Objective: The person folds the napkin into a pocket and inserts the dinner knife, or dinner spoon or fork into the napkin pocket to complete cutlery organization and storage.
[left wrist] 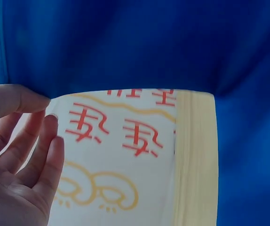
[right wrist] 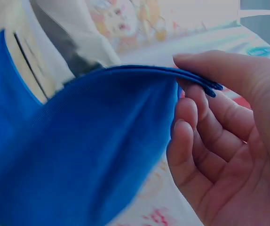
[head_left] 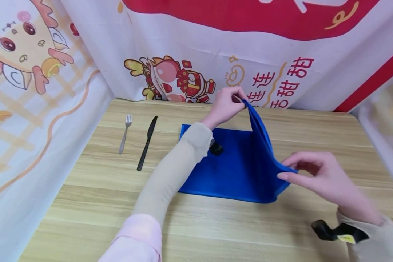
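Observation:
A blue mat (head_left: 222,171) with a smooth surface lies partly on the table, its right part lifted and bent upward. My left hand (head_left: 225,106) pinches the raised part's far corner between thumb and fingers. At the near corner, my right hand (head_left: 321,176) grips the edge with the thumb on one side and fingers on the other. In the right wrist view two layers of the mat (right wrist: 102,127) show at the pinched edge. The left wrist view has the left thumb (left wrist: 17,100) against the mat's edge. My left forearm covers some of the mat's left side.
Left of the mat, a black knife (head_left: 147,143) and a silver fork (head_left: 126,134) lie on the wooden table (head_left: 95,189). A printed cloth (head_left: 196,32) hangs along the back and sides. Each wrist carries a small black device.

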A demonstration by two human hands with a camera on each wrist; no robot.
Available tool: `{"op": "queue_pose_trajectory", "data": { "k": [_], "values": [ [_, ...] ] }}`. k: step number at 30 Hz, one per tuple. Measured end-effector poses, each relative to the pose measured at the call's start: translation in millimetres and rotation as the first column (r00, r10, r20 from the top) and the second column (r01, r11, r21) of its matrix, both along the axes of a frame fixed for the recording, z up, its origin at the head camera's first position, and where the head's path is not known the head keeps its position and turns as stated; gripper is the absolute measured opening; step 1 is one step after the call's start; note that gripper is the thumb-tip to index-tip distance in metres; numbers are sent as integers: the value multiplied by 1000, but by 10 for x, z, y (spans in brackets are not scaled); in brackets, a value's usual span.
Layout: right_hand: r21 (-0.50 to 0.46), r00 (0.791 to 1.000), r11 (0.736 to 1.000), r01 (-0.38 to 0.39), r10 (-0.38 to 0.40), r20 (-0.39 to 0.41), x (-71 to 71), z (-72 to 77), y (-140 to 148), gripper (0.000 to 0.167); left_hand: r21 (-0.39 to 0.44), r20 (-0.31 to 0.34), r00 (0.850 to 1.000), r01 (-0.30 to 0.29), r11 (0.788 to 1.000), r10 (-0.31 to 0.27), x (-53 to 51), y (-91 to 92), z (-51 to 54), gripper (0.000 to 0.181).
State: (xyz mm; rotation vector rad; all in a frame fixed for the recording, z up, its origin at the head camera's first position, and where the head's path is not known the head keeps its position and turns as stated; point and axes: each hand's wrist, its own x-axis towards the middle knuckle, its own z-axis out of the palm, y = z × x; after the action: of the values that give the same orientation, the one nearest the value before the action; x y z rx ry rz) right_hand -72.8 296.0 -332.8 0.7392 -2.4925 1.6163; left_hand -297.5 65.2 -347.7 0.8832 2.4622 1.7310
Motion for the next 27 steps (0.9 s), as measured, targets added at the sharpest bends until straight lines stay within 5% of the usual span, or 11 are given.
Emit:
{"op": "queue_pose_trajectory", "data": {
  "k": [14,27],
  "values": [
    [-84,985,987,-139,146,94,-184,-270,-700,28,-37,-79,997,-7,999,4,-107,-753,-70,14],
    [-87,959,965,-248,257,120,-347,-261,-1317,20,-103,-85,994,-81,991,73,-126,-1298,-121,7]
  ]
}}
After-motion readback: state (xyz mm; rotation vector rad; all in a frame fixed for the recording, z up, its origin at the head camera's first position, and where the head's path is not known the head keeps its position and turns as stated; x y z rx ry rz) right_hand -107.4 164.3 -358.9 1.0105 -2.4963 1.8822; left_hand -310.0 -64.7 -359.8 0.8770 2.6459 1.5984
